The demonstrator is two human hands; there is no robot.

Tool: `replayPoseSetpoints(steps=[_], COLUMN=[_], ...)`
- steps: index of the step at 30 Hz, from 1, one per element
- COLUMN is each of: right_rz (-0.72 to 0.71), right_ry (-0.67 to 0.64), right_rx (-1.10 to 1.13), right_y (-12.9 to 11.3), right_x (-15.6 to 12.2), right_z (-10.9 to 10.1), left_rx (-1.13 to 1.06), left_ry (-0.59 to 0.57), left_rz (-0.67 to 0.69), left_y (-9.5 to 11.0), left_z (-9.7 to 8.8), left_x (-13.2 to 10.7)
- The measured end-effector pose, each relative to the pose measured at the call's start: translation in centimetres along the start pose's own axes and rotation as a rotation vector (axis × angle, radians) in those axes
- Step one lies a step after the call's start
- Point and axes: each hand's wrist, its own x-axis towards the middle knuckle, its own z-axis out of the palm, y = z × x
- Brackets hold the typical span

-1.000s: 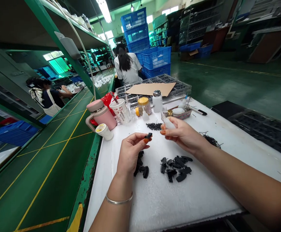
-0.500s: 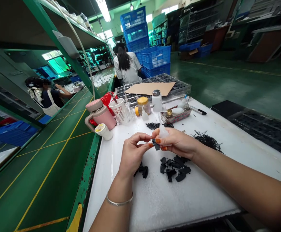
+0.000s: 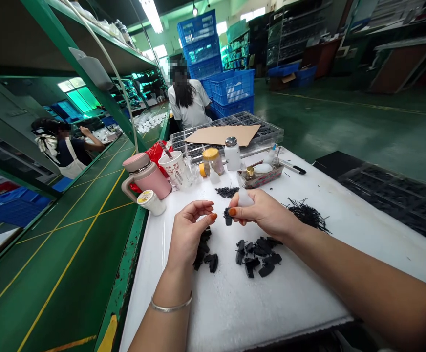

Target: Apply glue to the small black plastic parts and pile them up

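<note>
While the right hand (image 3: 266, 213) pinches a small black plastic-looking part (image 3: 228, 219) above the white tabletop (image 3: 271, 308), a translucent white bottle-like object (image 3: 245, 198) in the same grasp, the left hand (image 3: 188, 230) is just beside, thumb and fingers parted, empty. Probably light and stiff, the part seems best held by its broad lower end.

Factory workshop, small-parts assembly by the look of it. Long green line with yellow markings (image 3: 64, 247), two co-workers seated along it: one in a white shirt (image 3: 194, 110), one in an apron (image 3: 73, 164). Stacked blue crates (image 3: 197, 30), storage racks (image 3: 301, 34), strip light (image 3: 151, 15), painted green floor (image 3: 319, 120). Piles of small black parts (image 3: 267, 269) on white worktop (image 3: 267, 308).
</note>
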Motion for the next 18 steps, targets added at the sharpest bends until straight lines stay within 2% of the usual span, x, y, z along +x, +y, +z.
replayPoseSetpoints(steps=[3,8,11,13,16,17,18], right_rz=[-0.013,-0.122,-0.179,-0.193,-0.227,-0.245,-0.263], right_ry=[0.098,0.372,0.447,0.448,0.436,0.430,0.424], right_rx=[-0.025,0.090,0.137,0.141,0.132,0.130,0.128], right_y=[-0.6,-2.2,-2.9,-3.0,-2.8,-2.6,-2.5], right_x=[0.5,1.1,1.0,0.9,0.9,0.9,0.9], right_z=[-1.5,-5.2,-6.3,-6.4,-6.2,-6.1,-6.1], left_rx=[0.003,-0.030,-0.033,0.013,0.225,0.347,0.503], left_ry=[0.051,0.214,0.242,0.175,-0.057,-0.139,-0.188], left_rz=[0.004,0.055,0.082,0.046,-0.028,-0.013,0.060], left_y=[0.0,0.8,1.5,1.8,1.6,1.3,0.9], left_z=[-0.2,-0.6,-0.2,0.5,2.2,2.9,3.6], left_x=[0.2,0.1,0.1,0.6,2.4,3.2,4.0])
